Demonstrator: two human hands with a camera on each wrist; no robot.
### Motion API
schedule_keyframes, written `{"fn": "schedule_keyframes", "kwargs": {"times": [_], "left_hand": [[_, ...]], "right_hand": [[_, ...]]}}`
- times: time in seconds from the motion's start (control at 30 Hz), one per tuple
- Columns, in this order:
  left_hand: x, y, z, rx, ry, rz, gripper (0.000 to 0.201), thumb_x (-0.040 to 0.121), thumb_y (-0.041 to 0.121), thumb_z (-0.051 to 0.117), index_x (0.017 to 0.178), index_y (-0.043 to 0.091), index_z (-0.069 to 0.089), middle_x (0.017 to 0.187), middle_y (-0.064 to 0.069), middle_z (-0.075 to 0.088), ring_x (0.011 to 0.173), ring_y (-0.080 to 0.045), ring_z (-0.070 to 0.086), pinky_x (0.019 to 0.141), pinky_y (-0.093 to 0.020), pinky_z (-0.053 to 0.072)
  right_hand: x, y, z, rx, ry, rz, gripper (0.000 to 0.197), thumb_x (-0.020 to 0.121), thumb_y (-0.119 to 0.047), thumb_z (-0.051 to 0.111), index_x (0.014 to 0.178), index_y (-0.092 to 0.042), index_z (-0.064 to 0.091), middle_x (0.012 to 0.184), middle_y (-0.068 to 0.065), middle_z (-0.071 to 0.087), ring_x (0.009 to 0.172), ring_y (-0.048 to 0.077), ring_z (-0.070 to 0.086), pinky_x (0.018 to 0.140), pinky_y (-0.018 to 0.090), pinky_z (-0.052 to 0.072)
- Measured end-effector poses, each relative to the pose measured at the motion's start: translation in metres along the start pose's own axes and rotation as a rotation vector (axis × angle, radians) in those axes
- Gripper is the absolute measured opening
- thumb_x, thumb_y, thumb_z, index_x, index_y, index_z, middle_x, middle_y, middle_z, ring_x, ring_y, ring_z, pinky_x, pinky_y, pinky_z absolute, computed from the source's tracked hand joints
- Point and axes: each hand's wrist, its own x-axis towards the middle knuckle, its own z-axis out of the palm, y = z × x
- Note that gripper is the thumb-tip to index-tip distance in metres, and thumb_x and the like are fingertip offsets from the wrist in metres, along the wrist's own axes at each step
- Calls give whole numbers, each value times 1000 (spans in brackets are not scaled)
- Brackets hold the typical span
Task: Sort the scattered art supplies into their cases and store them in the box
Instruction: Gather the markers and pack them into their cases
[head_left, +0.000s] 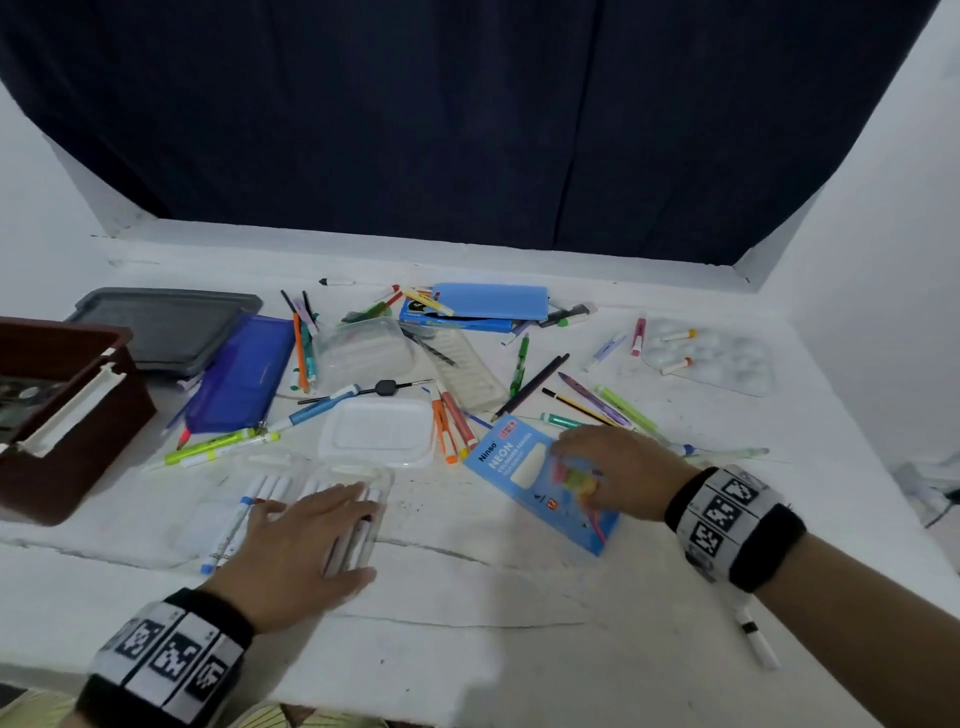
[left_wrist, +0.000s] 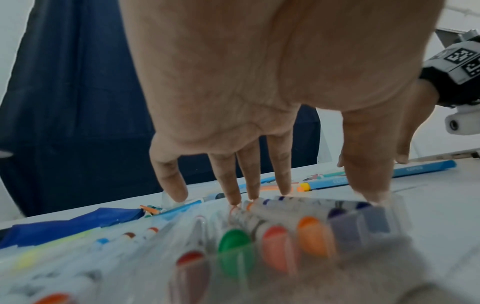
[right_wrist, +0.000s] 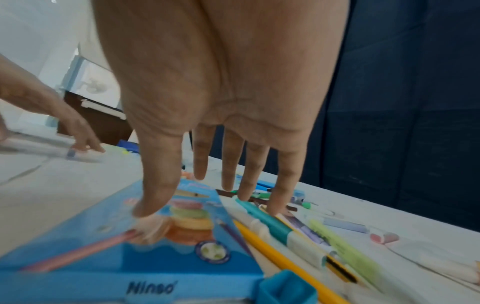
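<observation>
My left hand (head_left: 311, 525) lies flat, fingers straight, on a clear plastic marker case (head_left: 270, 486) near the front of the white table. In the left wrist view the left hand (left_wrist: 249, 181) has its fingertips touching the case, over markers (left_wrist: 278, 246) with green, red and orange caps. My right hand (head_left: 597, 462) is spread over a blue "Ninso Neon" pencil box (head_left: 514, 467). In the right wrist view the right hand (right_wrist: 202, 164) has its thumb tip on the pencil box (right_wrist: 116, 257). Its straight fingers reach down among loose pens (right_wrist: 267, 224) beside the box.
A brown storage box (head_left: 67, 415) stands at the left edge, with a grey lid (head_left: 166, 322) and a blue pouch (head_left: 244, 374) behind it. Clear tubs (head_left: 379, 431), a light blue case (head_left: 491, 301), a paint palette (head_left: 711, 358) and several scattered pens fill the middle.
</observation>
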Motion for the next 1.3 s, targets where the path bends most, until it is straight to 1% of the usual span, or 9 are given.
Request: {"fn": "schedule_keyframes", "kwargs": {"times": [0.23,0.3,0.43,0.57,0.63,0.73,1.0,1.13,1.3], "left_hand": [[6,6,-9,-90,63,76,62,70,68,44,126,78,21,141,32,38,132,15,27,103,-36,27],[13,21,-14,-139,112,151,59,77,75,37,133,69,21,137,31,43,129,13,33,102,-38,32],[41,54,-15,-105,54,349,69,84,85,12,140,53,37,147,26,39,136,12,24,106,-27,25],[82,99,-12,59,-60,461,97,74,84,-13,152,42,26,163,12,18,151,-8,12,113,-35,19],[100,120,-11,203,-149,444,93,76,80,-11,155,41,16,166,8,6,154,-15,3,117,-42,14],[116,136,-6,376,-212,422,56,103,55,14,156,41,7,167,4,2,154,-21,3,118,-52,12],[132,144,6,400,-50,362,52,105,43,23,154,44,6,166,4,10,151,-22,15,111,-56,19],[147,148,-2,383,-91,322,52,106,40,23,155,41,6,166,2,10,151,-23,15,111,-59,19],[148,151,-17,317,-139,339,49,105,40,28,153,35,20,164,-1,18,148,-25,21,111,-63,18]], "right_hand": [[-42,18,-15,125,491,92,11,88,-24,70,98,-26,66,84,-10,63,74,7,59,70,26,50],[-60,24,-13,67,427,202,10,87,-29,70,90,-29,61,78,-9,61,69,7,57,67,29,51],[-100,41,-9,-79,1,520,26,83,-52,68,89,-33,52,90,-9,60,82,11,56,75,28,49],[-119,39,4,-113,-125,623,34,79,-59,69,93,-32,53,96,-8,55,84,13,56,72,26,46],[-121,33,9,-130,-164,627,35,79,-56,69,96,-30,54,96,-7,52,84,14,53,71,26,44],[-118,27,14,-100,-168,613,25,83,-44,67,95,-26,55,98,-3,54,83,16,54,70,27,44],[-107,25,19,176,117,476,4,96,-31,54,99,-29,51,86,-4,64,73,16,64,73,37,56],[-91,14,19,222,215,360,15,103,-31,45,116,-30,52,85,1,66,70,15,61,80,37,51],[-73,-5,10,229,316,315,22,99,-37,55,119,-37,63,93,-6,63,76,8,54,69,13,40]]}}
